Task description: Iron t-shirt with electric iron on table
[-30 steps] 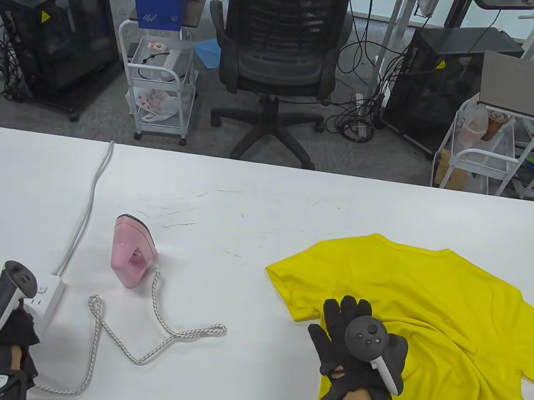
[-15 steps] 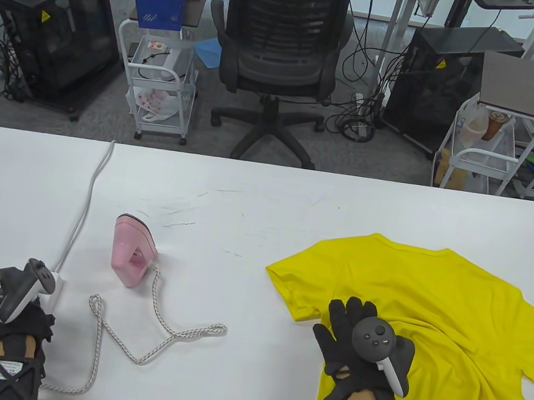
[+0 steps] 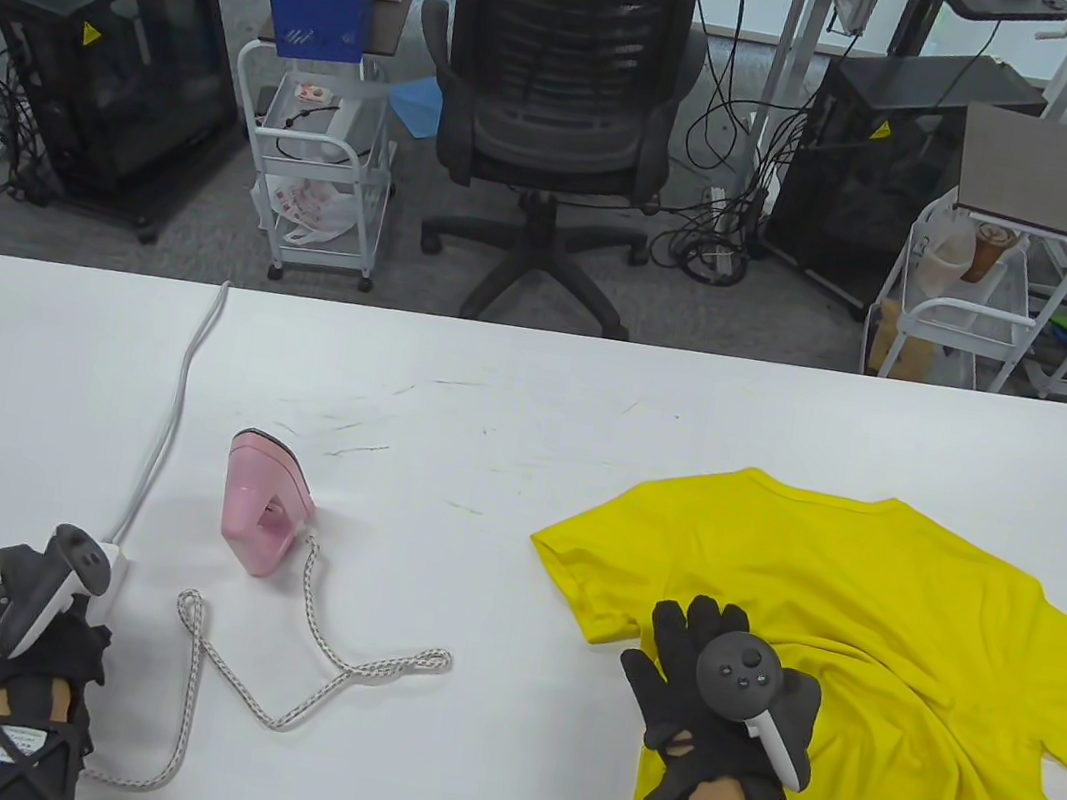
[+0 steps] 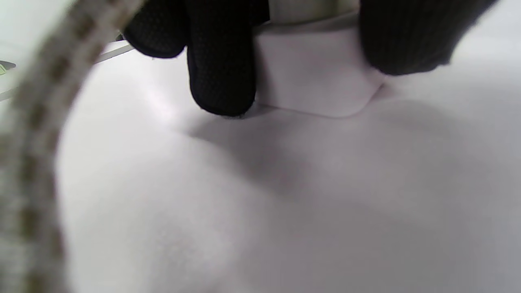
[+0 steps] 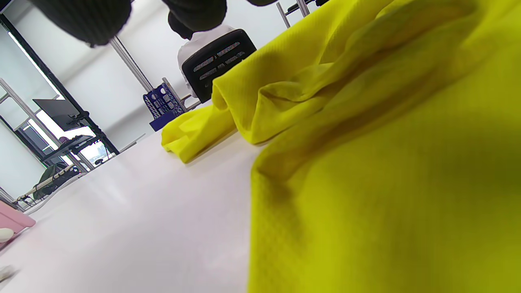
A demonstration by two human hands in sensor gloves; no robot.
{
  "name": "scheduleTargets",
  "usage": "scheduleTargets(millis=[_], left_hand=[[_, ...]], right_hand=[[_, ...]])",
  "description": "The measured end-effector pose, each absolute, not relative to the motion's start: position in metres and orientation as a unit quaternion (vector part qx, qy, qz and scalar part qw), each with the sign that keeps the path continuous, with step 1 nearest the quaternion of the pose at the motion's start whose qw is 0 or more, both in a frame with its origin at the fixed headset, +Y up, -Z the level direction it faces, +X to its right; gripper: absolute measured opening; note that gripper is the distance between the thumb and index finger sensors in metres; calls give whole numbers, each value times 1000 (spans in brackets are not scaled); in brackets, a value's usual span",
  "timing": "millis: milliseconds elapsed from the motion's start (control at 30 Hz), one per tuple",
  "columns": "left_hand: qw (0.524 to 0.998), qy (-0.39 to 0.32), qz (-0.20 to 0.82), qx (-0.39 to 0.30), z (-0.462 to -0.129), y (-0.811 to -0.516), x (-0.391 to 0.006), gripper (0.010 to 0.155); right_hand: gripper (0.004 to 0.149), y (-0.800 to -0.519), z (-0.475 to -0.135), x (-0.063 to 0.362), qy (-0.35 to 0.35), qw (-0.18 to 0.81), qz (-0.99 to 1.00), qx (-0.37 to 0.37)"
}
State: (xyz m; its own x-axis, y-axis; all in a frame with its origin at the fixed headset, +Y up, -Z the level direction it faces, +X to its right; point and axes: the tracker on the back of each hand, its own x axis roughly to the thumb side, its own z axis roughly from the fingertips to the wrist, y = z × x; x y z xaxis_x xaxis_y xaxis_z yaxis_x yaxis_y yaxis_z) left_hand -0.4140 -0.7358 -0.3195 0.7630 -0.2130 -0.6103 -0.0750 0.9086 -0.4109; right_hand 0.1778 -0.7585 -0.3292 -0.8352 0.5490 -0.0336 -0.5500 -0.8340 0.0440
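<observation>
A yellow t-shirt [image 3: 856, 664] lies wrinkled on the right of the white table [image 3: 494, 394]; it also shows in the right wrist view [image 5: 366, 162]. My right hand [image 3: 700, 690] rests flat on the shirt's near left part, fingers spread, holding nothing. A pink iron [image 3: 264, 504] stands left of centre, apart from both hands. Its braided cord [image 3: 286, 685] loops across the table toward my left hand [image 3: 32, 660]. My left hand grips a white power strip [image 3: 116, 557]; in the left wrist view the fingers [image 4: 220, 69] sit on either side of the white block [image 4: 317, 77].
The power strip's white cable [image 3: 170, 424] runs off the table's far edge. Beyond the table stand an office chair [image 3: 557, 120], wire trolleys [image 3: 326, 175] and black cabinets [image 3: 111, 60]. The shirt reaches close to the near right edge.
My left hand has moved forward and right and closed around the power strip. My right hand has stayed on the shirt with only a slight shift.
</observation>
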Motion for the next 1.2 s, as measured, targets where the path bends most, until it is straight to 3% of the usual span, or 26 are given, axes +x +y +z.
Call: scheduleTargets(millis=[267,633,767,833,967,1067,1200], left_hand=[[908,343,-77,-228,-326,-735,-408,74],[909,344,-44,-229,-321,-732,-411,76],[919,347,-55,-179,-314,-710,-403,75],[927,343,-61,-141,-311,-694,-393,60],[943,292,-35,-156,-307,-670,-363,45],[957,228,27,-178,-303,-659,-330,45],[980,117,15,-163,-295,-650,-270,46]], right_hand=[[68,-760,-327,179,32,291,956,-10],[68,-759,-328,183,25,302,953,-16],[68,-758,-328,183,23,303,953,-17],[69,-758,-328,182,24,299,954,-15],[68,-758,-328,181,29,298,954,-13],[68,-758,-328,181,30,302,953,-13],[69,-758,-328,183,25,301,953,-19]])
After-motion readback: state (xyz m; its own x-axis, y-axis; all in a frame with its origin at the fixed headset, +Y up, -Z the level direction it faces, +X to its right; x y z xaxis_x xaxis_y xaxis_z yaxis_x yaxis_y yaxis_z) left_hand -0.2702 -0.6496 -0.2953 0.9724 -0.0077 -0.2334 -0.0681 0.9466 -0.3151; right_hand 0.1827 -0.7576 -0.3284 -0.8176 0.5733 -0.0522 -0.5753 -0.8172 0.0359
